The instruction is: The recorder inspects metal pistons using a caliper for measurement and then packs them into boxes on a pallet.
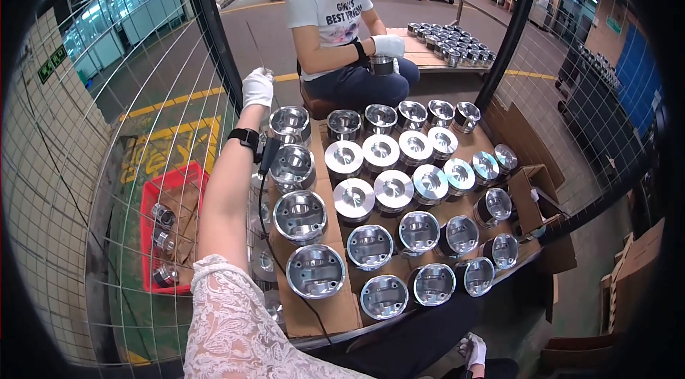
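My left hand (257,88), in a white glove, reaches out past the far left corner of the piston table. Its fingers are closed round a thin rod (252,40) that rises above the fist. Just under it, on a cardboard strip (303,318), a row of metal pistons (300,216) stands along the left side. A small black piece with a cable (269,156) hangs by my wrist. Low at the right, beside dark cloth, my gloved right hand (472,349) has its fingers curled; what they hold, if anything, is hidden.
More pistons (393,191) fill the table in rows. Wire mesh panels (153,94) and black posts (517,22) flank it. A red crate (146,236) with pistons stands at the left. A seated co-worker (342,29) holds a piston beyond the table, near a loaded pallet (421,58).
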The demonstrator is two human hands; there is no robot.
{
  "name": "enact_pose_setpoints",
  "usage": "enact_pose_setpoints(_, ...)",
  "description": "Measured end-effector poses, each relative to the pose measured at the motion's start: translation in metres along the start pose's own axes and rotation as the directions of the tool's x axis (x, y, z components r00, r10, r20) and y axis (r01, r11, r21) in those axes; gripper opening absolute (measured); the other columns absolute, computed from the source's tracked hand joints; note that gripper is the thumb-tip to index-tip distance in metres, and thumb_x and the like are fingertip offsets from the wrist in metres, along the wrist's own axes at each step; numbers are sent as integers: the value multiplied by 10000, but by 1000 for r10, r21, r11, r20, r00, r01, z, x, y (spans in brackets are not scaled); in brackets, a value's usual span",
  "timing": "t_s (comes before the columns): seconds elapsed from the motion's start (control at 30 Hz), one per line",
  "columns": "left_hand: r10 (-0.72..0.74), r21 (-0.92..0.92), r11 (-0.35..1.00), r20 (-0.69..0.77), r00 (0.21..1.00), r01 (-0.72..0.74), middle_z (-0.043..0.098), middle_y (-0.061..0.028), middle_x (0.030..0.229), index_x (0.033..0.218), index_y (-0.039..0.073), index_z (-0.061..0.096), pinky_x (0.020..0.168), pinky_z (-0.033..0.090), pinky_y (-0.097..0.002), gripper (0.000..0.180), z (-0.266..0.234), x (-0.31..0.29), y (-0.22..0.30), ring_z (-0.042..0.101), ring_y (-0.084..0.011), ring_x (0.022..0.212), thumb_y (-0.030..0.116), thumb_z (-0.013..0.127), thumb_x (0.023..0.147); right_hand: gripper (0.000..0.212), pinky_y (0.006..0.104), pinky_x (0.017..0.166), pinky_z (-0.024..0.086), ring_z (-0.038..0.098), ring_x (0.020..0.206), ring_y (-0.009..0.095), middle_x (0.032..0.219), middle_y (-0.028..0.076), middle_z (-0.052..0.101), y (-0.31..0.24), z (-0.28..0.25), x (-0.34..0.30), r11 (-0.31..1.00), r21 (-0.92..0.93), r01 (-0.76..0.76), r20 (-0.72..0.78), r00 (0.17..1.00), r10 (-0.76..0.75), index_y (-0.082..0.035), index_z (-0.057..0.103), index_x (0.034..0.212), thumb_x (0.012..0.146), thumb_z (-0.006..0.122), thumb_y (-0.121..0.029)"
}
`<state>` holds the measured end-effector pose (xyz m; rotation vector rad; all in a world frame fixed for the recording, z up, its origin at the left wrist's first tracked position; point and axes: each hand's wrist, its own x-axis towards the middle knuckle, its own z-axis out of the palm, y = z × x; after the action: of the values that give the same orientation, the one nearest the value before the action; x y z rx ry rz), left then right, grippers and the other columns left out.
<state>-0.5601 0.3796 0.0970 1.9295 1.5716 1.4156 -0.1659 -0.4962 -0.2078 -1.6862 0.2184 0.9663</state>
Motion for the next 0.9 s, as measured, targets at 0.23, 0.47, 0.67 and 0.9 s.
enact_pose_setpoints(0.23,10,153,988,-13,1000,-8,744,-101,816,1030,35,707,574,551,-326,191,20,-4,-28,707,-183,680,150,577,951,216,322,519,524,611,555,177,814,83,676,5,-3,-2,999,-28,39,-8,999,-39,-111,607,1136,987,571,-264)
enact_pose_setpoints(0.47,63,136,989,6,998,-63,745,-101,820,1030,38,716,554,542,-320,209,26,-6,-62,689,-179,620,175,574,960,193,325,522,527,607,550,183,804,91,677,2,6,-6,999,-40,36,-31,999,-37,-109,606,1126,982,561,-229)
enact_pose_setpoints(0.67,-90,207,974,-33,995,95,715,-211,942,1005,63,711,802,539,-468,244,30,-46,-3,687,-393,926,264,587,943,186,329,518,530,611,550,186,804,103,678,3,-7,-17,999,-42,30,-72,997,-33,-108,604,1116,980,552,-223)
enact_pose_setpoints(0.9,-56,-129,989,81,995,66,736,-163,893,991,40,730,709,553,-386,212,-28,-39,78,724,-281,815,179,589,917,138,323,486,516,608,544,185,789,106,668,3,-3,-2,997,-49,52,-12,999,-53,-116,611,1048,979,555,-221)
